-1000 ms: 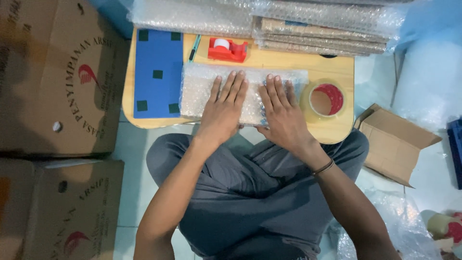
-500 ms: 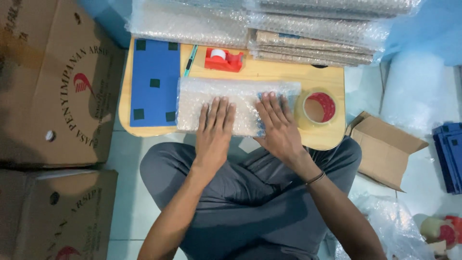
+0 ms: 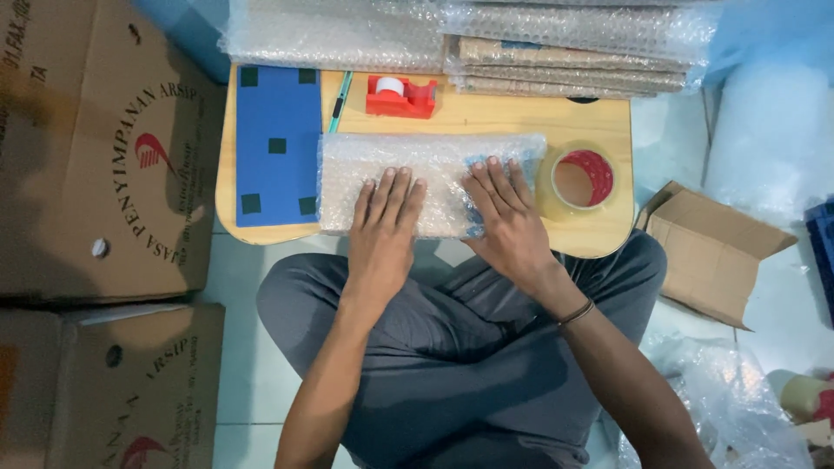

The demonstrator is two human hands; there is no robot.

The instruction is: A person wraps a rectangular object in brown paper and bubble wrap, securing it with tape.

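While both palms press flat on the bubble-wrapped bundle (image 3: 430, 182), which lies across the near half of the low wooden table (image 3: 521, 117), the left hand (image 3: 382, 230) and right hand (image 3: 508, 221) sit open with fingers spread, gripping nothing. Compared with a moment ago they have slid slightly apart along the wrap, the right hand now nearer the roll of clear tape (image 3: 580, 181). The blue flat piece (image 3: 278, 143) lies just left of the bundle, and the red tape dispenser (image 3: 401, 95) sits beyond it.

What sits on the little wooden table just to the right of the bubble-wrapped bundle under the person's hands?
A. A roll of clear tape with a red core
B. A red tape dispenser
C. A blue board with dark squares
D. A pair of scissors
A: the roll of clear tape with its red core lies flat right beside the bubble-wrapped bundle, next to the right hand.
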